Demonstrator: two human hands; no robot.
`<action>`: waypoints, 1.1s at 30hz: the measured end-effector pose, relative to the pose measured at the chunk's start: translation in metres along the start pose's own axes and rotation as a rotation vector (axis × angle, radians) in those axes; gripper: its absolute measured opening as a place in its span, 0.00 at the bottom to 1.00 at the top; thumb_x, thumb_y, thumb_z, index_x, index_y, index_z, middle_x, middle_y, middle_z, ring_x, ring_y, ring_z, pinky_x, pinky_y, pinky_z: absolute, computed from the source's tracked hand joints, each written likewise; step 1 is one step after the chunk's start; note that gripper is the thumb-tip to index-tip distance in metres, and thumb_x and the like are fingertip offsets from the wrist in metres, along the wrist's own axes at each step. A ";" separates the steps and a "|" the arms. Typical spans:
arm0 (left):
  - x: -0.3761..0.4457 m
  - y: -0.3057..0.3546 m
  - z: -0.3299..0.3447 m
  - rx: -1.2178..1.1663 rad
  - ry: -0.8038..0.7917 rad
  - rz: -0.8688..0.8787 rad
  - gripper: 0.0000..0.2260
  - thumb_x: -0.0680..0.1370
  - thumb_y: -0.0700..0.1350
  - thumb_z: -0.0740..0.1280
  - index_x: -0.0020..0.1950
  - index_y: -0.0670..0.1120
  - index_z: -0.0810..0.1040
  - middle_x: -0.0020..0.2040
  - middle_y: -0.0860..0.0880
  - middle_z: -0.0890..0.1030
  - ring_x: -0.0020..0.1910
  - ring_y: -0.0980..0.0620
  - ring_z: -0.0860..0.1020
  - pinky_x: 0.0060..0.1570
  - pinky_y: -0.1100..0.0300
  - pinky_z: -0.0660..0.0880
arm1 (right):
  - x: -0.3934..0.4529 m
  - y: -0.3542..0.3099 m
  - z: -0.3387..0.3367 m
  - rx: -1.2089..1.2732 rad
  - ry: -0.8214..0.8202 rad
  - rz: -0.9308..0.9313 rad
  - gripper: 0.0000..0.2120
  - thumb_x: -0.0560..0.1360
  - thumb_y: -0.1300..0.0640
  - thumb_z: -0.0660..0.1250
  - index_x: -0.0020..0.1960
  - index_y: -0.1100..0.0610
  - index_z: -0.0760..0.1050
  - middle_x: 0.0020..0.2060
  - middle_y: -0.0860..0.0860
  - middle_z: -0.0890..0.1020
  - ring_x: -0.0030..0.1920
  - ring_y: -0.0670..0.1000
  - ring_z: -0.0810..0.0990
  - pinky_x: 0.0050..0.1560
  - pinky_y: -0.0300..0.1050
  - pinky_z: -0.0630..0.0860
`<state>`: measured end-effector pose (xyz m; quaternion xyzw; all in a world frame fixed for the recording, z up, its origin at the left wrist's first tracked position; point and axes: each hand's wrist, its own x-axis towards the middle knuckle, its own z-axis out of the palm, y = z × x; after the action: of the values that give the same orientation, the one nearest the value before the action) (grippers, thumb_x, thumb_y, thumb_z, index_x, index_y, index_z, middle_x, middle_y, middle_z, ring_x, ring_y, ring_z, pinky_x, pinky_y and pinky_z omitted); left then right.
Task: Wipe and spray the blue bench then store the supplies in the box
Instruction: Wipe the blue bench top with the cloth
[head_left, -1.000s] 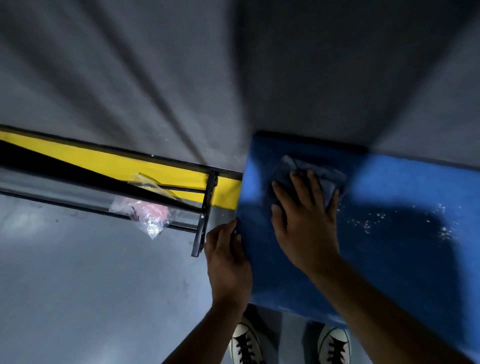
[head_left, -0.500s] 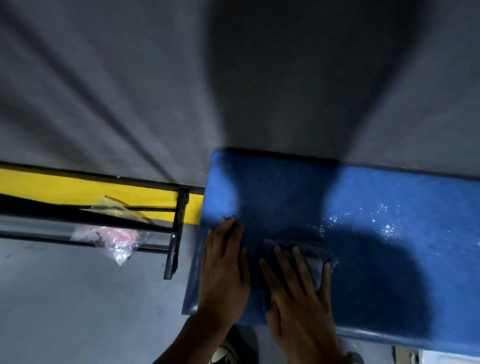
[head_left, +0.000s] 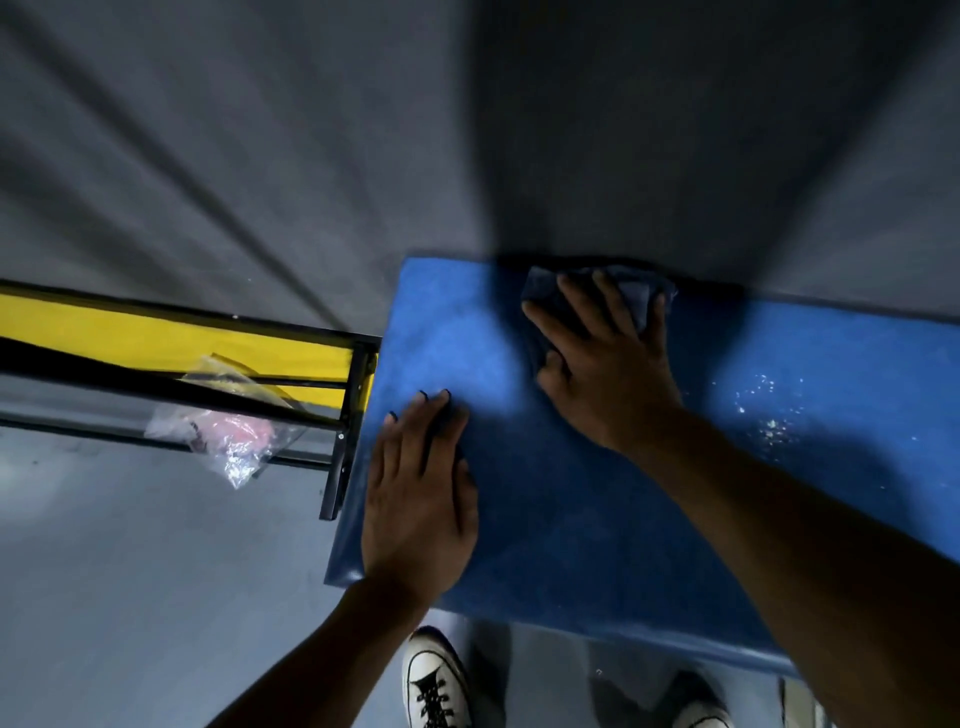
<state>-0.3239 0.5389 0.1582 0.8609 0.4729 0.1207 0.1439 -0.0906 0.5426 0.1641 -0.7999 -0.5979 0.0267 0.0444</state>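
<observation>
we find the right hand (head_left: 605, 364) spread flat and pressing a dark blue cloth (head_left: 641, 293) onto the blue bench (head_left: 571, 509), at the far edge of its top. the cloth lies bunched under the fingers, with folds showing beyond the fingertips and by the thumb. the left hand (head_left: 418, 493) lies open, palm down, holding nothing, at the near left corner of the bench; we judge that it steadies the bench.

the step in hand, in our judgement, is the wiping. a patch of pale droplets (head_left: 769, 410) sits on the bench to the right of the right hand and well apart from it; it appears not yet wiped. to do this step well, we advise keeping the palm on the cloth so that it does not roll up, carrying each stroke to the bench's edges, overlapping the strokes, and working rightward until the droplets are taken up. the left hand should keep clear of the cloth's path.

to the left of the left hand stand a black frame (head_left: 343, 447) with a yellow panel (head_left: 156, 338) and a clear plastic bag (head_left: 228, 436) with something pink inside. a white shoe (head_left: 434, 680) shows below the left wrist. we see neither spray bottle nor box.
</observation>
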 end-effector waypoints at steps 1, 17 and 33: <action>0.000 0.001 -0.001 0.009 -0.002 -0.004 0.22 0.80 0.46 0.57 0.74 0.46 0.71 0.77 0.46 0.69 0.79 0.45 0.64 0.78 0.42 0.60 | -0.001 -0.002 0.001 0.014 0.007 0.025 0.28 0.74 0.46 0.58 0.74 0.41 0.70 0.78 0.50 0.68 0.80 0.58 0.60 0.72 0.78 0.52; 0.003 0.014 0.001 0.055 0.068 -0.007 0.22 0.75 0.43 0.61 0.69 0.41 0.75 0.73 0.41 0.73 0.75 0.38 0.69 0.73 0.38 0.66 | -0.227 0.018 -0.008 0.051 0.071 0.013 0.30 0.66 0.48 0.68 0.68 0.45 0.79 0.73 0.52 0.76 0.76 0.60 0.70 0.69 0.78 0.62; 0.001 0.056 0.016 0.115 0.066 -0.027 0.25 0.74 0.44 0.60 0.70 0.42 0.74 0.73 0.38 0.70 0.74 0.36 0.67 0.74 0.37 0.63 | -0.043 0.096 -0.019 -0.011 -0.058 0.040 0.31 0.70 0.45 0.57 0.74 0.44 0.70 0.76 0.52 0.69 0.78 0.60 0.64 0.71 0.78 0.55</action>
<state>-0.2741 0.5089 0.1636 0.8569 0.4950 0.1198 0.0800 -0.0094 0.4734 0.1724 -0.8108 -0.5830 0.0473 0.0222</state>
